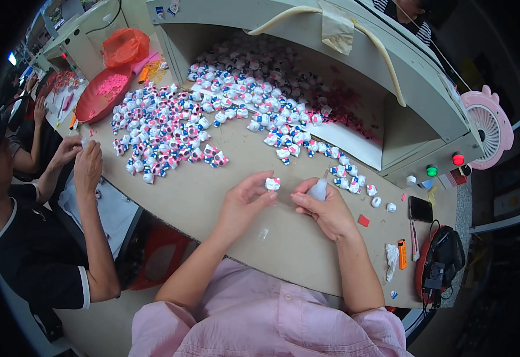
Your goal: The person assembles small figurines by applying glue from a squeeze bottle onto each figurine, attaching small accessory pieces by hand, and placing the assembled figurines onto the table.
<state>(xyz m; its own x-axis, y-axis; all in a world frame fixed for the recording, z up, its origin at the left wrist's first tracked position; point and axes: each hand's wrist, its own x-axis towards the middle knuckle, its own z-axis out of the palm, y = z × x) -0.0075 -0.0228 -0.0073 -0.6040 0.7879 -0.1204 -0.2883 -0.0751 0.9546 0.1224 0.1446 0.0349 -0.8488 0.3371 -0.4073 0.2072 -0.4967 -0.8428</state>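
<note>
Beige table (301,256) beneath heaped figurines (166,132)

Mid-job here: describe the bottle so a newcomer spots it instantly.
Start at the tan worktable, then find the wearer's right hand above it. The pale bottle in its grip has a thin nozzle, unlike the chunky white figurines nearby.

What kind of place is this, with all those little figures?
Probably a workshop or factory: heaps of look-alike little figures lie on a long table, a big grey cabinet with coloured buttons stands there, and another person works alongside.
</note>
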